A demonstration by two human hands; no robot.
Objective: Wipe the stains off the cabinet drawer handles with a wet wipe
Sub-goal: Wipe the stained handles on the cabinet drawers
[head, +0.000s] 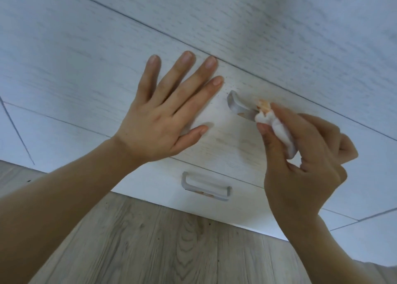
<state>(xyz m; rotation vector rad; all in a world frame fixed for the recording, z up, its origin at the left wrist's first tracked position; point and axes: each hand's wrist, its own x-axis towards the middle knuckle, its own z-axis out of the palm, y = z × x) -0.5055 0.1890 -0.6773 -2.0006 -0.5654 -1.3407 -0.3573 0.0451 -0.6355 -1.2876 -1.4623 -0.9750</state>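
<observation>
Left hand [165, 114] flat, fingers spread, pressing the white drawer front [90, 69] just left of the upper handle [238, 106]. Right hand [300, 155] pinches a bunched wet wipe [277, 127], its orange-stained tip touching that handle's right part. Lower handle [206, 186] below, between both hands, orange residue inside it. Wood floor [161, 251] underneath.

Grey wood-grain floor [171, 240] runs below the cabinet, meeting pale panelling [376, 236] at right.
</observation>
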